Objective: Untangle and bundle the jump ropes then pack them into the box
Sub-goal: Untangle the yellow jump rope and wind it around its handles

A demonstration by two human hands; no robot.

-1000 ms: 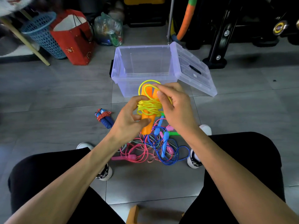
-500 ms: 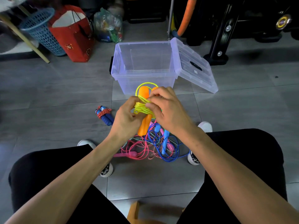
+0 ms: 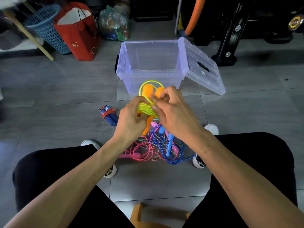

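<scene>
I hold a yellow jump rope (image 3: 145,108) with two orange handles in front of me, its cord wound around the handles. My left hand (image 3: 131,119) grips the bundle from the left. My right hand (image 3: 172,112) pinches the yellow cord on the right side, with a loop sticking up above the handles. The clear plastic box (image 3: 125,63) stands open on the floor just beyond, empty, its lid (image 3: 202,66) leaning on its right side. A tangle of pink, blue and braided ropes (image 3: 158,145) lies between my feet. A bundled rope with blue handles (image 3: 108,115) lies to the left.
A red paper bag (image 3: 77,32), a blue mesh basket (image 3: 44,27) and a plastic bag of items (image 3: 115,25) stand at the back left. Black equipment stands (image 3: 230,33) fill the back right. My knees and white shoes frame the rope pile on the grey tiles.
My right hand has come down from the loop's top onto the wound cord, drawing the yellow loop smaller and tighter around the orange handles. The left hand keeps its grip.
</scene>
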